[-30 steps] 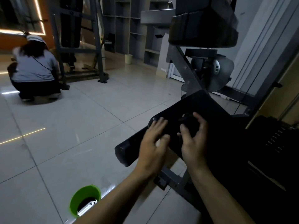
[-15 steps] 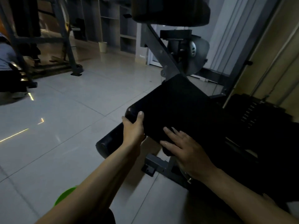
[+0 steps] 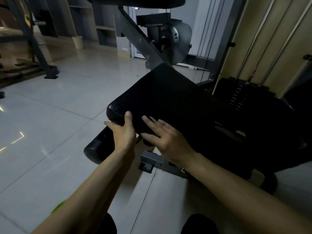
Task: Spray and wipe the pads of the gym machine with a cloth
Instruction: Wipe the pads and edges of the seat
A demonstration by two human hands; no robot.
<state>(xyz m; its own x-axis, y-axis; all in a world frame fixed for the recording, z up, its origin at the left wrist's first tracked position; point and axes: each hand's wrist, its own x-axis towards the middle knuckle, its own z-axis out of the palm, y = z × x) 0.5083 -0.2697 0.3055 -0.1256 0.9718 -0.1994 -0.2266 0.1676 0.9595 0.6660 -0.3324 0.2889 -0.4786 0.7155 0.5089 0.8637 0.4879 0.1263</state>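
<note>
Seat pad: black, grained cover, tilted; it takes up the middle of the head view, with its near-left corner towards the camera.
Left hand: at the seat pad's near-left corner. The thumb lies over the top surface and the fingers reach along the front edge, so the hand clasps the edge.
Right hand: just right of the left hand, palm down on the seat pad's near edge. Its fingers are straight, slightly spread and flat on the cover.
Cloth: cannot tell whether one lies under the right palm, as it is dark on dark.
Roller pad: black cylinder below and left of the seat pad, partly behind the left wrist.
Frame bar: grey, sloping up and away from the seat pad's far end.
Round plate: grey metal, behind the seat pad's far end.
Upper pad: black, high above the seat pad, cut off by the frame edge.
Weight stack: right of the seat pad. It has a column of pale marks too dim to read.
Frame foot: grey bracket on the floor, below the seat pad's near edge.
Bin: pale, far left of the seat pad, beside the shelving.
Green object: blurred, well below the seat pad, at the left forearm.
Brands: none legible.
</note>
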